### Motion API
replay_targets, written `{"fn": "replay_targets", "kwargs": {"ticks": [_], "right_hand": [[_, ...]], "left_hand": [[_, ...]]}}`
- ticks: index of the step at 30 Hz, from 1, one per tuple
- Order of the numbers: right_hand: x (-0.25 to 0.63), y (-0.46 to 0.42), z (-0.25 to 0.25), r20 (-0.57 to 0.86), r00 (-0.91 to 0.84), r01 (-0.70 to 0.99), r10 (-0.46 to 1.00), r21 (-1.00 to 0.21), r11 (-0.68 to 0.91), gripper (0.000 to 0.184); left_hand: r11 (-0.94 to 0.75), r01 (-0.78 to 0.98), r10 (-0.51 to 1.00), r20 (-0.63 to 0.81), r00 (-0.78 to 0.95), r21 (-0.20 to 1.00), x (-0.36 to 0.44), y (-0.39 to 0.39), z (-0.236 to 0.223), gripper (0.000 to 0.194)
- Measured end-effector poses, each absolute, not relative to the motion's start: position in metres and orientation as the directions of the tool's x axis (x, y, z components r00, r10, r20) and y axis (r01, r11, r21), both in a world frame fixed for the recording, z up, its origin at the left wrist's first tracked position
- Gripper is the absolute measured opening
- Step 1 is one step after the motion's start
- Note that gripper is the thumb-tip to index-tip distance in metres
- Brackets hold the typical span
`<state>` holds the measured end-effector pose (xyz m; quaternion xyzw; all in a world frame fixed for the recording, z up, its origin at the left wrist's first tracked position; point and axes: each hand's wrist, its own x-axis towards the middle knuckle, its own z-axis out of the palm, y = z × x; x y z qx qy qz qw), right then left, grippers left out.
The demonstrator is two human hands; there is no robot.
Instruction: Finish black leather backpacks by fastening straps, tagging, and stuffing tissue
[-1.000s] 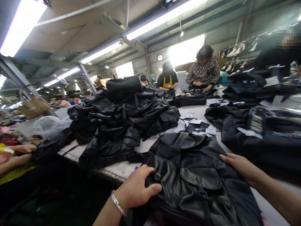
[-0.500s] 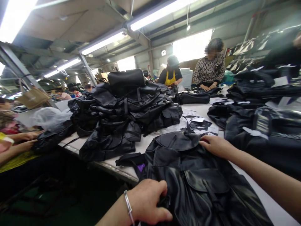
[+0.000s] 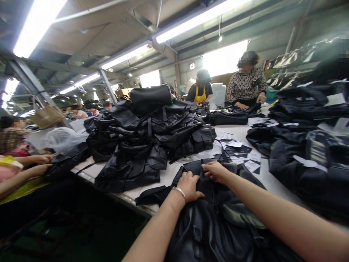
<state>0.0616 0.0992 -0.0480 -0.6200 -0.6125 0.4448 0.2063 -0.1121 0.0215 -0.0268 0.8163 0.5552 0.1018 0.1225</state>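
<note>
A black leather-like backpack (image 3: 209, 225) lies in front of me on the table, with a buckle strap and flap pockets facing up. My left hand (image 3: 190, 186) is at its upper left part, fingers bent over the material and thumb towards the right. My right hand (image 3: 215, 171) pinches the black material at the top of the same backpack, close beside the left. The fingertips of both hands are partly hidden. A black strap piece (image 3: 152, 194) sticks out to the left of the backpack.
A high pile of black bags (image 3: 152, 131) stands on the table (image 3: 131, 191) behind the backpack. Papers and tags (image 3: 240, 149) lie scattered beyond it. More black bags (image 3: 297, 153) are heaped on the right. Co-workers sit at the left (image 3: 29, 167) and stand across the table (image 3: 245, 83).
My left hand has moved up and forward to the backpack's top. My right hand has shifted left towards it. The backpack's top part is now folded differently, and the view has tilted slightly.
</note>
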Motion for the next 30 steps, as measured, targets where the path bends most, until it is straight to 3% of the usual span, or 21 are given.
{"fn": "replay_targets", "kwargs": {"ticks": [3,6,10,15,18,21,30], "right_hand": [[0.058,0.084,-0.062,-0.29,-0.205,0.468,0.935,-0.868,-0.166,0.021],[0.057,0.072,-0.066,-0.235,-0.231,0.39,0.944,-0.912,-0.131,0.018],[0.058,0.063,-0.055,-0.125,-0.233,0.278,0.964,-0.959,-0.057,0.027],[0.061,0.044,-0.033,0.012,-0.31,0.142,0.951,-0.988,0.059,0.04],[0.065,0.032,-0.022,0.061,-0.359,0.105,0.932,-0.989,0.105,0.038],[0.068,0.026,-0.014,0.078,-0.392,0.094,0.916,-0.988,0.124,0.034],[0.06,0.023,-0.022,-0.037,-0.398,0.132,0.917,-0.991,0.017,0.03]], "left_hand": [[-0.332,0.878,0.942,0.072,0.328,0.344,-0.113,0.008,-0.047,0.068],[-0.323,0.864,0.946,0.129,0.297,0.386,-0.12,-0.004,-0.052,0.057],[-0.485,0.743,0.86,0.402,0.313,0.46,-0.126,-0.016,-0.052,0.032],[-0.65,0.719,0.666,0.642,0.381,0.247,-0.129,-0.035,-0.05,0.018],[-0.707,0.697,0.587,0.648,0.486,0.118,-0.131,-0.053,-0.041,0.022],[-0.733,0.677,0.567,0.609,0.554,0.066,-0.132,-0.073,-0.03,0.027],[-0.713,0.684,0.573,0.69,0.443,0.154,-0.131,-0.103,-0.023,0.015]]}}
